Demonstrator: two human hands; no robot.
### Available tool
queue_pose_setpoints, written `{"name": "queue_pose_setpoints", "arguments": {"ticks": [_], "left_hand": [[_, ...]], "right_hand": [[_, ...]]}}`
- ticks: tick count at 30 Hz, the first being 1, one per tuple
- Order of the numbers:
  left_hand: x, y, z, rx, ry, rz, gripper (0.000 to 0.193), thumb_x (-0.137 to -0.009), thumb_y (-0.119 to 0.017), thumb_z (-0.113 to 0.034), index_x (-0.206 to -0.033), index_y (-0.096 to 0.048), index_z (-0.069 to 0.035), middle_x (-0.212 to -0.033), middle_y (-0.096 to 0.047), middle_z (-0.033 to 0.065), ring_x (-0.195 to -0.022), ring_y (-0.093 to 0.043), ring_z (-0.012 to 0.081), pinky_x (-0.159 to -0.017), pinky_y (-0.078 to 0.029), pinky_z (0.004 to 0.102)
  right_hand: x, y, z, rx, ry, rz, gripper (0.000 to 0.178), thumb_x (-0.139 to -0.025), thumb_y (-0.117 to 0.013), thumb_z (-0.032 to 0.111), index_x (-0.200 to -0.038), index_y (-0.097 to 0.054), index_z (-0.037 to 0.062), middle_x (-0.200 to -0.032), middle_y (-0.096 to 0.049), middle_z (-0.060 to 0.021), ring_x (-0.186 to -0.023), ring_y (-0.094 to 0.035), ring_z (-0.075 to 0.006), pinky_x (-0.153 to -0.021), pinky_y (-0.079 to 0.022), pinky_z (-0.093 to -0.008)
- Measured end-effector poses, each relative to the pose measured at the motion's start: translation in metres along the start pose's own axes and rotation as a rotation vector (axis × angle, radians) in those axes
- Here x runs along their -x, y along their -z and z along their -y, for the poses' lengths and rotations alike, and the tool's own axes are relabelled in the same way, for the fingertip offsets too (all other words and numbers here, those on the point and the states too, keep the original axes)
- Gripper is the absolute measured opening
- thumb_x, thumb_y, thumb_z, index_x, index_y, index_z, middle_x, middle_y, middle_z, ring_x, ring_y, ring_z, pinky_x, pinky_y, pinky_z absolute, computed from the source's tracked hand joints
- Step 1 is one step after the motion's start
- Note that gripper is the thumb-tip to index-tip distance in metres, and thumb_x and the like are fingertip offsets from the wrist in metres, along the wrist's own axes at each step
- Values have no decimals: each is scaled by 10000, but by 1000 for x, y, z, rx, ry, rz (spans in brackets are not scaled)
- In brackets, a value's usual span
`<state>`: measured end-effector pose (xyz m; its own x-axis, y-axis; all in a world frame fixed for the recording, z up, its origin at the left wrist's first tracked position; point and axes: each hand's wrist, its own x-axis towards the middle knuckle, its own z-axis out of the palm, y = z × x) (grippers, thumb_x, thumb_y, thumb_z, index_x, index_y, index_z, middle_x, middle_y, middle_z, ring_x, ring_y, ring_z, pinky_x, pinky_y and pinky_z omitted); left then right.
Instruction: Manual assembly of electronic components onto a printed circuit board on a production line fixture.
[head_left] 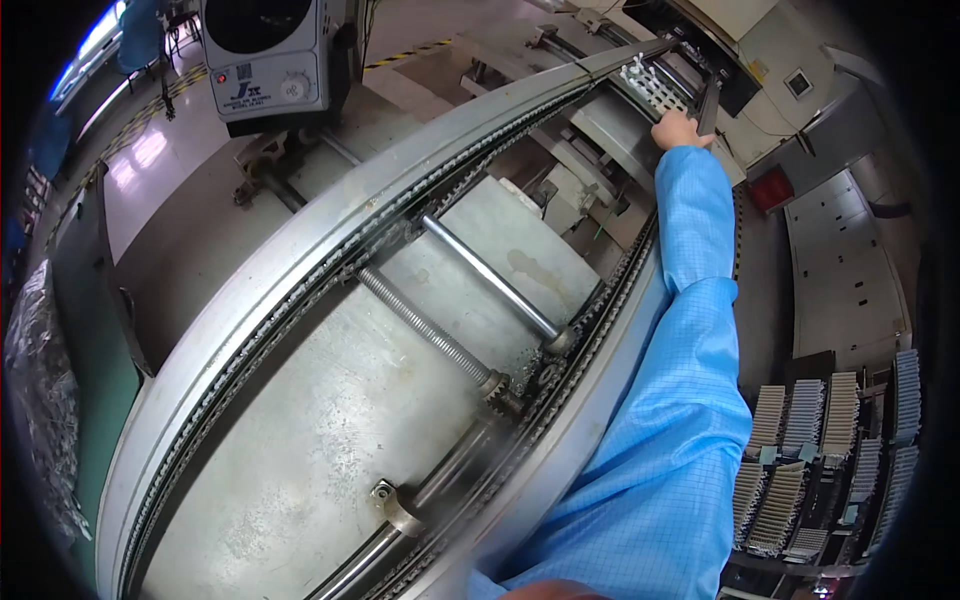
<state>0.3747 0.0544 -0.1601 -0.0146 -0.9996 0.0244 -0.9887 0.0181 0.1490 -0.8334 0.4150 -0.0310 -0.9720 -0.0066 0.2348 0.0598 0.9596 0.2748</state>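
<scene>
My right arm, in a blue checked sleeve, reaches far out along the metal conveyor (250,215). At its far end, my right hand (682,131) is closed on the near end of a board (655,92) dotted with small white pieces. The board lies between the conveyor's two rails; its fine detail is too small to make out. My fingertips are partly hidden on the far side of the hand. My left hand is not in view.
Between the rails run a threaded rod (425,325), a smooth bar (490,275) and chains, over a metal plate. A white machine with a dial (265,95) stands at the far left. Racks of slotted trays (800,440) are at the lower right; a red bin (771,188) sits beyond.
</scene>
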Motion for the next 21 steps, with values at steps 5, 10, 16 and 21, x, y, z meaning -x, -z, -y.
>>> {"name": "queue_pose_setpoints", "arguments": {"ticks": [5, 10, 16, 21], "left_hand": [[25, -17, 0, 101, 6, -64, 579, -1063, -553, -393, -1474, -478, 8, -1248, -643, 256, -1023, -619, 350, -880, -495, 435], [43, -24, 3, 164, 13, -103, 576, -1063, -553, -393, -1470, -480, 8, -1245, -642, 254, -1022, -619, 349, -880, -495, 435], [41, 7, 15, 176, -40, -104, 572, -1064, -553, -393, -1465, -482, 9, -1242, -642, 253, -1021, -618, 348, -879, -495, 434], [41, 31, 20, 189, -79, -117, 569, -1064, -552, -393, -1461, -484, 9, -1239, -641, 252, -1020, -618, 348, -879, -495, 434]], "right_hand": [[-1, -24, -18, -321, 23, -21, 723, -854, -548, 246, -1561, -403, 302, -1465, -561, -229, -1455, -434, -378, -1215, 11, -708], [15, -17, -33, -202, 128, -148, 716, -865, -569, 209, -1562, -408, 244, -1435, -611, -175, -1455, -441, -357, -1238, 19, -655], [100, 16, -25, -326, 388, -273, 551, -853, -523, 143, -1398, -595, 176, -1061, -748, -232, -1153, -670, -404, -1215, -33, -681], [220, 69, -13, -374, 571, -114, 602, -884, -474, 4, -1447, -532, 208, -992, -759, -152, -1093, -691, -335, -1216, -100, -658]]}}
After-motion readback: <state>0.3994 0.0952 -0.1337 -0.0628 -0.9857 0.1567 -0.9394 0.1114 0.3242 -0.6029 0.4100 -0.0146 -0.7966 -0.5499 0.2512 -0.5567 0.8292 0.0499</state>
